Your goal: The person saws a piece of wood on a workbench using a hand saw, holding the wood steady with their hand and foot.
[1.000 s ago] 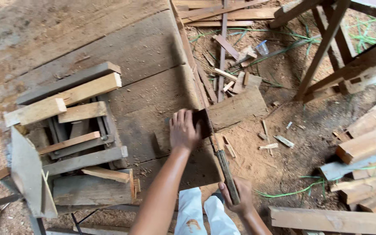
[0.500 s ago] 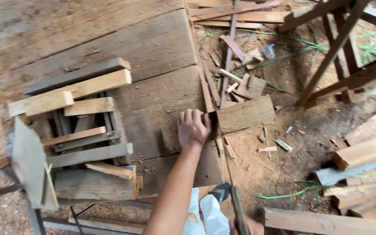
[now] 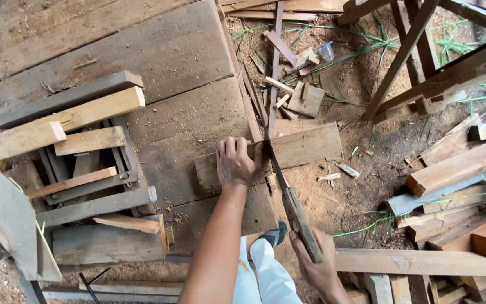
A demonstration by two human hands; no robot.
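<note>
While our left hand (image 3: 236, 163) presses flat, fingers spread, on the board (image 3: 302, 151) lying over the surface (image 3: 170, 84) edge, our right hand (image 3: 317, 264) grips the saw (image 3: 288, 191), its blade crossing the board beside our fingers.

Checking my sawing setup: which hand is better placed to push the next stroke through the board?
Right. The right hand has its grip on the saw handle, blade set against the board. The left hand presses the board down on the workbench.
</note>
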